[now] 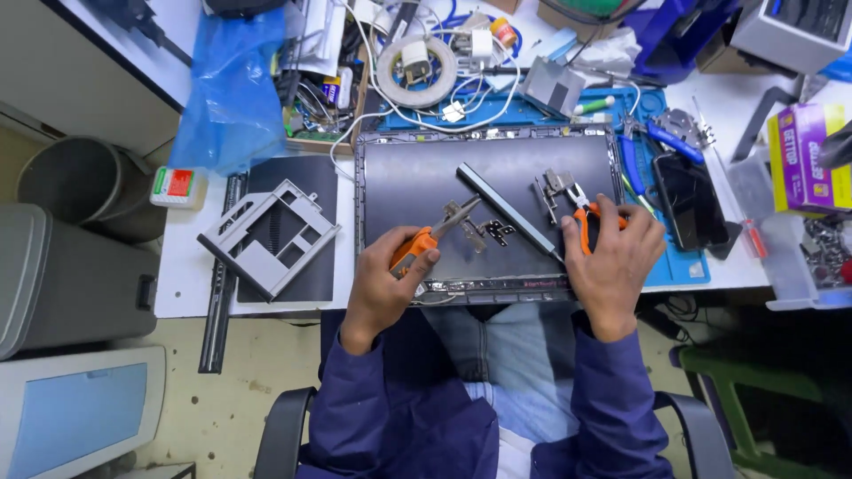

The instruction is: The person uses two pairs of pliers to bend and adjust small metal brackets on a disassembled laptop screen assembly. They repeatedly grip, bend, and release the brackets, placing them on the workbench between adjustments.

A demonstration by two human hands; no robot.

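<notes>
A dark laptop screen panel [417, 177] lies flat on the workbench before me. My left hand [383, 284] grips an orange-handled screwdriver [424, 241] whose shaft points up-right at a small metal hinge bracket [463, 213] on the panel. My right hand [612, 262] holds orange-handled pliers [581, 213], their jaws closed on another metal hinge piece [555, 184]. A long grey metal bar [508, 209] lies diagonally between the two tools, with a small dark bracket [499, 231] beside it.
A grey plastic frame [268, 235] rests on a dark panel at left. A black phone [690, 200], blue-handled pliers [632, 160] and a blue mat [683, 266] lie at right, a purple box [803, 155] beyond. Tape roll [417, 71] and cables clutter the back.
</notes>
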